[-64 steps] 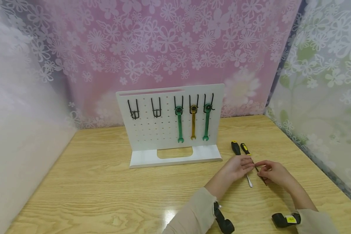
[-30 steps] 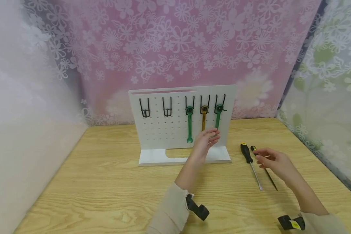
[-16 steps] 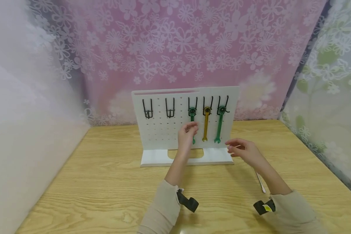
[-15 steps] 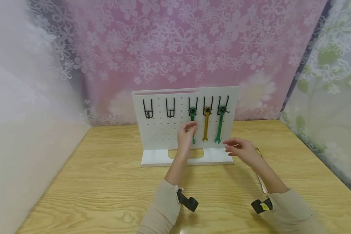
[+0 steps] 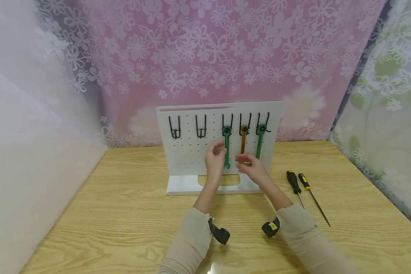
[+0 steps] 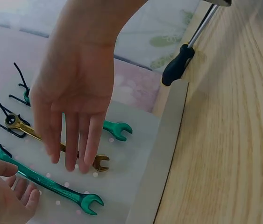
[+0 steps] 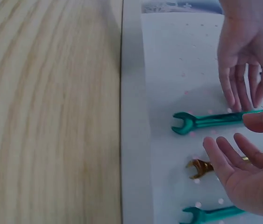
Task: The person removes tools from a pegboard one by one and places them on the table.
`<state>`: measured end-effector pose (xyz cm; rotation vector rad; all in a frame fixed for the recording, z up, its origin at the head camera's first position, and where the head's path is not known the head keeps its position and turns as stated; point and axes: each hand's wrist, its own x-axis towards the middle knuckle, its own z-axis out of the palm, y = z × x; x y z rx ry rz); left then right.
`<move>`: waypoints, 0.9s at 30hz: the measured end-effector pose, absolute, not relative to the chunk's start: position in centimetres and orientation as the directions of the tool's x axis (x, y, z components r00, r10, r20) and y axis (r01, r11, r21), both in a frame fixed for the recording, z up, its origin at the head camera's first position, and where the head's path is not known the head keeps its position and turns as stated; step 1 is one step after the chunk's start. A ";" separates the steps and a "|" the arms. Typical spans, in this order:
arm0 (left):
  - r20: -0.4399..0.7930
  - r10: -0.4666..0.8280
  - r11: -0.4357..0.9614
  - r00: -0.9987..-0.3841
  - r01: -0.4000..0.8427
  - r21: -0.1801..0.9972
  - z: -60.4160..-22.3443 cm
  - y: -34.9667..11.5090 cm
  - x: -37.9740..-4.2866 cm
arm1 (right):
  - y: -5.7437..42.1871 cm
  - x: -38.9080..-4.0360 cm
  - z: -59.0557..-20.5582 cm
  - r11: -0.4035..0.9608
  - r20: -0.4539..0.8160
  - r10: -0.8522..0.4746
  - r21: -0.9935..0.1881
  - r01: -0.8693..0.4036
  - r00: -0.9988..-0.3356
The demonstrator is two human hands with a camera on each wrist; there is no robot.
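Observation:
Three combination wrenches hang from black hooks on a white pegboard (image 5: 188, 156). My left hand (image 5: 214, 161) is just left of the left green wrench (image 5: 227, 148), fingers loosely bent and holding nothing. In the left wrist view that green wrench (image 6: 52, 184) lies close by the left fingers; contact is unclear. My right hand (image 5: 253, 169) hovers before the lower ends of the gold wrench (image 5: 243, 142) and the right green wrench (image 5: 260, 140), partly covering both. Seen from the right wrist, its relaxed fingers (image 7: 229, 163) are apart, with nothing between them.
To the right on the wooden table (image 5: 123, 220) lie a thick black-handled screwdriver (image 5: 293, 182) and a slimmer yellow-and-black handled tool (image 5: 305, 182) with a dark shaft. Two more black hooks (image 5: 201, 127) are on the board's left half. Walls with floral coverings stand around.
Both hands have left the screwdrivers for the pegboard. My left hand went first, passing leftward to the left green wrench; my right hand followed, moving left to the gold wrench.

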<state>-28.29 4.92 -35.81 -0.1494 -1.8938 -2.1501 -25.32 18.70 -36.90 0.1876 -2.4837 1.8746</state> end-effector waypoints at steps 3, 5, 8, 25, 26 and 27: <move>0.265 -0.133 -0.096 -0.955 0.279 0.955 -36.1 5.1 -28.5 | 17.8 -25.8 -37.5 0.268 0.101 -0.089 -0.956 -0.121 -0.991; 0.273 -0.134 -0.087 -0.953 0.286 0.954 -36.3 5.2 -28.6 | 17.3 -26.0 -37.9 0.274 0.105 -0.094 -0.953 -0.127 -0.990; 0.278 -0.134 -0.076 -0.951 0.289 0.954 -36.4 5.3 -28.7 | 16.8 -26.2 -38.2 0.269 0.108 -0.091 -0.954 -0.129 -0.990; 0.246 -0.125 -0.039 -0.961 0.252 0.967 -36.4 5.3 -28.6 | 16.2 -25.9 -38.6 0.363 0.126 -0.004 -0.924 -0.119 -0.992; 0.243 -0.121 -0.041 -0.962 0.249 0.968 -36.4 5.3 -28.6 | 16.2 -25.8 -38.5 0.360 0.124 -0.001 -0.926 -0.116 -0.992; 0.241 -0.118 -0.044 -0.963 0.247 0.968 -36.4 5.3 -28.5 | 16.2 -25.8 -38.5 0.356 0.124 0.001 -0.927 -0.115 -0.992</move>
